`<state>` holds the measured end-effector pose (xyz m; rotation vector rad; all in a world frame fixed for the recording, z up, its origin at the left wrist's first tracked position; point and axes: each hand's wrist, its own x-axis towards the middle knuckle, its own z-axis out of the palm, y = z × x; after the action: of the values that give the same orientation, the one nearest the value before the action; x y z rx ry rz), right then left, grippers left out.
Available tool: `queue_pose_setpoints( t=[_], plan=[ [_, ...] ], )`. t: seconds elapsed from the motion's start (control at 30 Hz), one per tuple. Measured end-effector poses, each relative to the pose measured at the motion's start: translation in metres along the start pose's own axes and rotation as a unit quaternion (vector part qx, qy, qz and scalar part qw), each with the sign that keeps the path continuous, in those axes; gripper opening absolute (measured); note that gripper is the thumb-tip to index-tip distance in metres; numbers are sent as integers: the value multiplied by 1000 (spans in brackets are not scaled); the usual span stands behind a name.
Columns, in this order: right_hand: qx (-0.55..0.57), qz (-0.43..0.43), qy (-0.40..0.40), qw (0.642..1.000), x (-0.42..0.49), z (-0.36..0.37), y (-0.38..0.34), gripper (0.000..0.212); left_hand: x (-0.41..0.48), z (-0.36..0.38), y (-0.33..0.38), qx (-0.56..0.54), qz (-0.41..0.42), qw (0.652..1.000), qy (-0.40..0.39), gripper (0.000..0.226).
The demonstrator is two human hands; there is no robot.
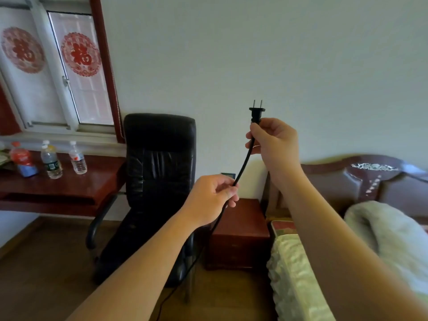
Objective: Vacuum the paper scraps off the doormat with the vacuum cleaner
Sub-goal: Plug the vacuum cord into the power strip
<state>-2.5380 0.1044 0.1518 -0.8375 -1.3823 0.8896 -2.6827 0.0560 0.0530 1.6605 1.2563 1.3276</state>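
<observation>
A black two-pin plug (256, 112) points upward in front of the white wall. My right hand (272, 141) grips the black power cord (243, 164) just below the plug. Lower down, my left hand (214, 198) pinches the same cord, which runs on toward the floor under my left arm. A wall socket (228, 175) shows partly behind my left hand, above the nightstand. The vacuum cleaner, the doormat and the paper scraps are out of view.
A black leather office chair (157, 172) stands against the wall, left of a dark red nightstand (238, 235). A bed (301, 274) with a grey blanket fills the right. A red desk (76, 181) with three bottles sits under the window at left.
</observation>
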Motion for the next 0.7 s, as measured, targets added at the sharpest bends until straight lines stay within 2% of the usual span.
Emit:
queue_pose_setpoints(
  t=[0.33, 0.7],
  plan=[
    [-28, 15, 82, 996, 26, -133, 4, 8, 59, 125, 16, -25, 4, 997, -69, 10],
    [-57, 10, 134, 989, 98, -181, 51, 5, 155, 185, -17, -68, 14, 989, -129, 11]
  ],
)
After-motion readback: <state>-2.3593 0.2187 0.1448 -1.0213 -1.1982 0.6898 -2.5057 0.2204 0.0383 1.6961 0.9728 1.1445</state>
